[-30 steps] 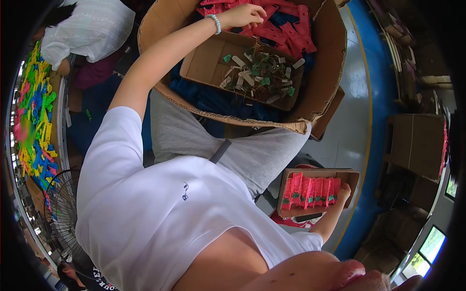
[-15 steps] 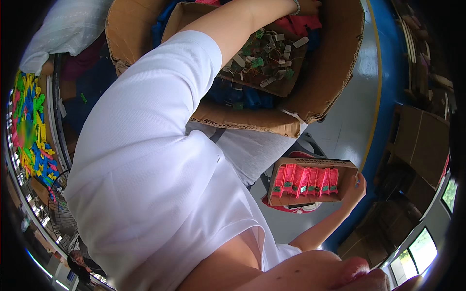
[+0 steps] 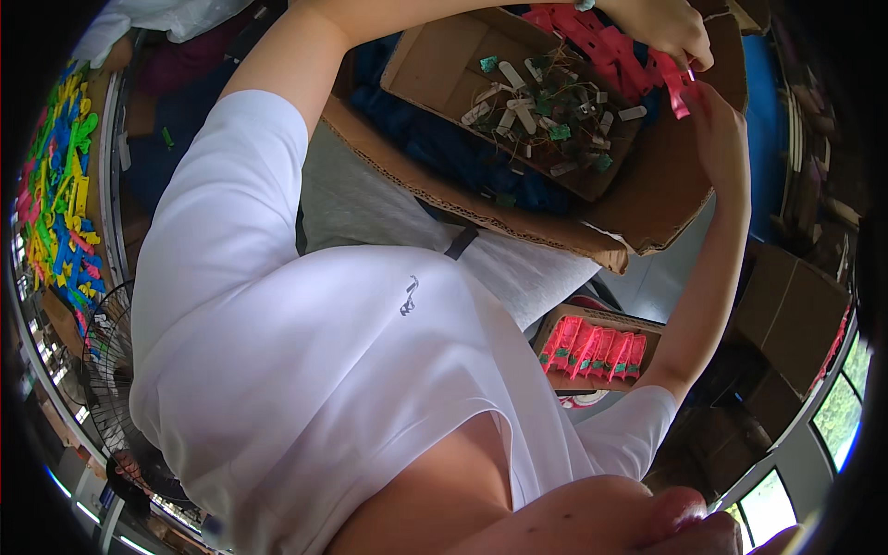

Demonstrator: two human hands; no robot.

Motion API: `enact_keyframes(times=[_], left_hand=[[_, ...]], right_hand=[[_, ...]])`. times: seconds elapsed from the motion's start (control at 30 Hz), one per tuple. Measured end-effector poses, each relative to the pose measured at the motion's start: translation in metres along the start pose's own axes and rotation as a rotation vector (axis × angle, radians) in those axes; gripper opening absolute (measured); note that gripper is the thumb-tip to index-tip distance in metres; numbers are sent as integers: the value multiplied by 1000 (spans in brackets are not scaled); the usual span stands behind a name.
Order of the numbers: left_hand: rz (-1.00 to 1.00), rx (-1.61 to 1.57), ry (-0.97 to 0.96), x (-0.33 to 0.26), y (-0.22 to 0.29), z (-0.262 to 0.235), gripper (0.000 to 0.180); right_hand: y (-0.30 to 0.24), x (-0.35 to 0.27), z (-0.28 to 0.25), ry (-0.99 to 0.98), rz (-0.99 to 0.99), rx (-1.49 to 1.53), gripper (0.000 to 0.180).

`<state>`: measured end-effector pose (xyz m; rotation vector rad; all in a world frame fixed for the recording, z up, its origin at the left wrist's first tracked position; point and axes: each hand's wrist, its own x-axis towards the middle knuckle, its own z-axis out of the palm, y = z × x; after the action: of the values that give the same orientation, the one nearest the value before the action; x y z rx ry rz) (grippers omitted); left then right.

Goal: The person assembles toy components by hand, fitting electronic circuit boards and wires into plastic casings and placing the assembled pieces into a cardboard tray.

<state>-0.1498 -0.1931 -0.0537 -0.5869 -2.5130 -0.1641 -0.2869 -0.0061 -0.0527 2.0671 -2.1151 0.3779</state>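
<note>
Near the top right, a pink plastic piece (image 3: 673,85) is between my two hands. My left hand (image 3: 668,32) reaches across from the left, its fingers pinched at the upper end of the piece. From the right, my right hand (image 3: 720,129) comes up with thumb and fingers closed on the same piece. Their fingertips nearly meet, hiding part of it. More pink plastic pieces (image 3: 601,51) lie beside my left hand. Below it, a cardboard tray (image 3: 435,60) holds a tangle of small green circuit boards (image 3: 560,132), thin wires and white oblong parts (image 3: 521,113).
A large cardboard carton (image 3: 680,199) surrounds the tray, with blue pieces (image 3: 435,139) beneath. Lower right, a small cardboard box (image 3: 561,377) holds a row of pink pieces with green boards (image 3: 592,350). At left are colourful plastic parts (image 3: 65,194) and a fan (image 3: 111,370); another person's sleeve (image 3: 153,17) shows.
My right hand has let go of the small box and moved up to the pink piece. My left hand has come out to the right from the carton's far side.
</note>
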Motion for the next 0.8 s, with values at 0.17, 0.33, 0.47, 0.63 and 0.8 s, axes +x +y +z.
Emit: enact_keyframes(times=[0.17,0.33,0.47,0.63,0.8], left_hand=[[-376,261,625,-58,17,-59,58],[-985,-1422,949,-103,46,-55,51],[-826,-1244,1063,-121,36,-35,26],[-1052,-1323,1346,-148,30,-31,25],[-1030,-1490,1202,-163,34,-33,26]], right_hand=[[-36,48,39,-35,425,968,30],[-114,79,80,87,354,1578,23],[-139,93,94,-9,197,1429,30],[-84,80,188,-376,-136,538,26],[-80,57,217,-462,-308,-71,19]])
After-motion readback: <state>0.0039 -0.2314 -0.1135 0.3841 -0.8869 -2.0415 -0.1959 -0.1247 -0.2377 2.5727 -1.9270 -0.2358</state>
